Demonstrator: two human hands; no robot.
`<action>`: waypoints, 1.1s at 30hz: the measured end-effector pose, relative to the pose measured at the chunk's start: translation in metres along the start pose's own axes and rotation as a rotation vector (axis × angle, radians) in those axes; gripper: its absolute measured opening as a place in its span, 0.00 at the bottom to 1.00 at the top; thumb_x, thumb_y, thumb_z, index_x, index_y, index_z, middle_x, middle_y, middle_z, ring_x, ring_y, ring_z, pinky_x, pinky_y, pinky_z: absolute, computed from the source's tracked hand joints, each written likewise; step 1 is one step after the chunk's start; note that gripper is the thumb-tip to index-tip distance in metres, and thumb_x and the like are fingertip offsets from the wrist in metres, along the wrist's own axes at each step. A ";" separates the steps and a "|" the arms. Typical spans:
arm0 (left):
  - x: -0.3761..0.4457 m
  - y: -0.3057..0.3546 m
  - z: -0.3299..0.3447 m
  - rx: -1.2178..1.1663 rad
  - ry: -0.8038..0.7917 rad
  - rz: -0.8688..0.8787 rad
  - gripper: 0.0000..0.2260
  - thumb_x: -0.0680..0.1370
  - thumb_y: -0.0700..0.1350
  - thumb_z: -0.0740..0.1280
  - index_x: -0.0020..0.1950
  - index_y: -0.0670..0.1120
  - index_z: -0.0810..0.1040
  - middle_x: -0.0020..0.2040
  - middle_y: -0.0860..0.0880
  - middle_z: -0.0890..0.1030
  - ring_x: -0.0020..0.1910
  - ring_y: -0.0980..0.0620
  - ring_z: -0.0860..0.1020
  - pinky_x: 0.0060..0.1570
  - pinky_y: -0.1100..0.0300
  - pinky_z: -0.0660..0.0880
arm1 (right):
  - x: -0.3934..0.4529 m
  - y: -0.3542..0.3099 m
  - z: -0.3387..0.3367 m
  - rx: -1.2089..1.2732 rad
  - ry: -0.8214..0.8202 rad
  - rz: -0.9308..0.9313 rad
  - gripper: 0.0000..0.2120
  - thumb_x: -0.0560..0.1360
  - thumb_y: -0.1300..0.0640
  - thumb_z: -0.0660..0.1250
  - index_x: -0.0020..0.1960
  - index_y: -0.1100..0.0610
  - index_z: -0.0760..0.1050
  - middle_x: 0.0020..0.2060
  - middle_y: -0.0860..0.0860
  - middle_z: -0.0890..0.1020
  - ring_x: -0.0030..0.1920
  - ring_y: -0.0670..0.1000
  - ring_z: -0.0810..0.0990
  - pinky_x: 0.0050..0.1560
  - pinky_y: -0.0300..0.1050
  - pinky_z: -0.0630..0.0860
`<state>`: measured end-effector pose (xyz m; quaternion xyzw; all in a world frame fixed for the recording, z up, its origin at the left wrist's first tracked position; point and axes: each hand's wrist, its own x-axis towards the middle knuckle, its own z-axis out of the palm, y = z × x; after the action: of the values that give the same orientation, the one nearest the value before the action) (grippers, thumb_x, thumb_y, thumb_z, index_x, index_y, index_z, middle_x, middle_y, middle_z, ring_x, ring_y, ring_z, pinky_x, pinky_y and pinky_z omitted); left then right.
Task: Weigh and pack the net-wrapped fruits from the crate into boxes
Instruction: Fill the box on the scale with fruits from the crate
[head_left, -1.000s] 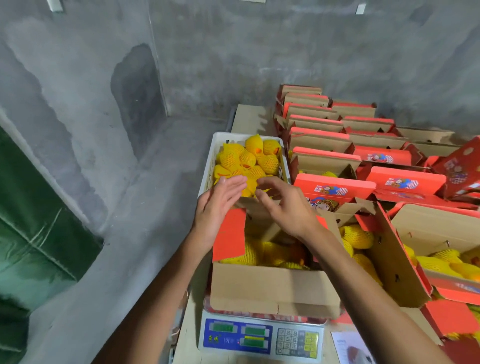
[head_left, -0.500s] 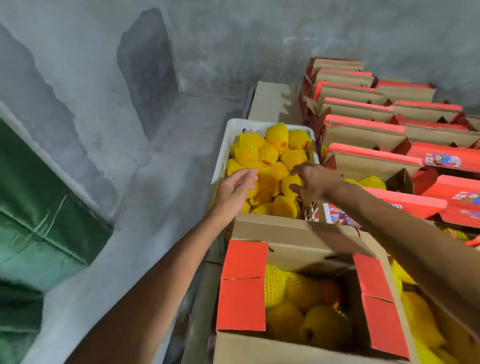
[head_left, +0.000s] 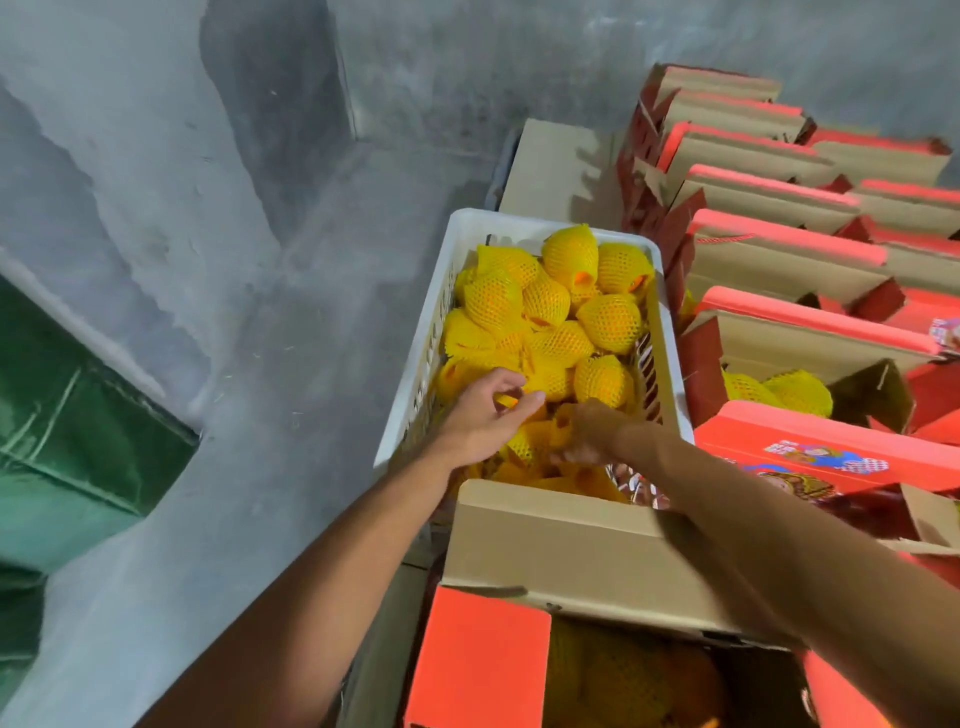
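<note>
Yellow net-wrapped fruits (head_left: 550, 317) fill white crate (head_left: 415, 374).
Left hand (head_left: 480, 421) pinches one; right hand (head_left: 592, 434) grip unclear; box (head_left: 831, 457) label at 3 o'clock unreadable.

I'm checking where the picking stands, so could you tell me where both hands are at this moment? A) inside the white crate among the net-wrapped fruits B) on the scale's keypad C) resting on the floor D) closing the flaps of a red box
A: the left hand and right hand both reach into the white crate, among the yellow net-wrapped fruits.
</note>
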<state>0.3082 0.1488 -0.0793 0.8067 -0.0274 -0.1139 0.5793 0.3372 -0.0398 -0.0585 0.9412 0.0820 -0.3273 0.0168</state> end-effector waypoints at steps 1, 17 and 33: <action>0.003 -0.003 0.000 0.020 -0.008 -0.003 0.19 0.79 0.60 0.69 0.67 0.52 0.77 0.62 0.55 0.79 0.52 0.59 0.79 0.48 0.61 0.75 | 0.003 0.001 0.003 -0.009 0.022 -0.005 0.33 0.76 0.40 0.71 0.74 0.54 0.68 0.70 0.59 0.71 0.69 0.61 0.73 0.64 0.53 0.75; 0.008 0.033 -0.012 -1.038 -0.023 -0.323 0.33 0.76 0.65 0.71 0.78 0.60 0.65 0.80 0.53 0.60 0.71 0.46 0.71 0.53 0.41 0.82 | -0.025 -0.045 -0.070 0.677 0.280 -0.374 0.33 0.77 0.49 0.73 0.76 0.47 0.61 0.67 0.47 0.73 0.49 0.42 0.80 0.49 0.39 0.77; 0.017 0.021 -0.029 -1.158 0.049 -0.510 0.24 0.71 0.60 0.78 0.63 0.54 0.80 0.60 0.45 0.83 0.56 0.44 0.80 0.45 0.53 0.81 | 0.105 -0.065 -0.093 0.204 0.477 -0.135 0.48 0.77 0.44 0.71 0.83 0.56 0.45 0.81 0.57 0.56 0.79 0.62 0.60 0.73 0.62 0.64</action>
<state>0.3325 0.1655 -0.0531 0.3458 0.2453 -0.2261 0.8770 0.4639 0.0474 -0.0491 0.9809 0.1127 -0.1034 -0.1199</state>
